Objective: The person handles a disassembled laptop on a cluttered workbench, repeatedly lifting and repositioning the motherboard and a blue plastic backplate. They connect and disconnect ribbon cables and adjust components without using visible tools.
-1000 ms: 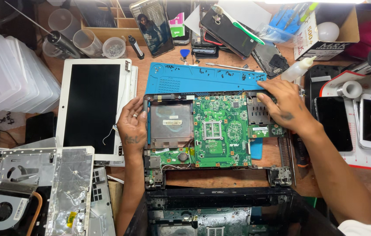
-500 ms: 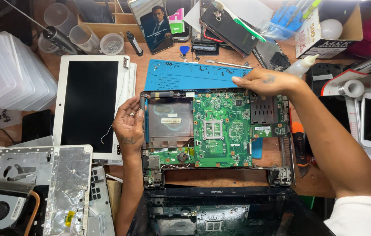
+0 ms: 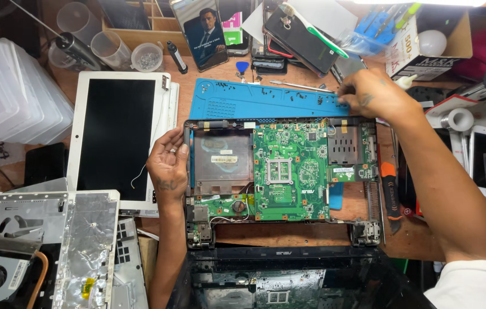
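An opened laptop base (image 3: 280, 232) lies in front of me with its green motherboard (image 3: 291, 174) exposed and an empty drive bay (image 3: 220, 160) at its left. My left hand (image 3: 168, 166) rests on the base's left edge, fingers curled against the frame. My right hand (image 3: 372, 94) reaches over the far right corner onto the blue repair mat (image 3: 254, 103), fingertips pinched down among the small screws there; what they hold is too small to see.
A white laptop screen panel (image 3: 117, 137) lies left of the base. A silver cover with fan (image 3: 25, 252) sits at bottom left, another black chassis (image 3: 289, 280) at the bottom. An orange-handled screwdriver (image 3: 390, 191), phones, cups and boxes crowd the back and right.
My right hand has lifted off the motherboard's right side and moved up to the far right end of the blue mat. My left hand has stayed on the left edge.
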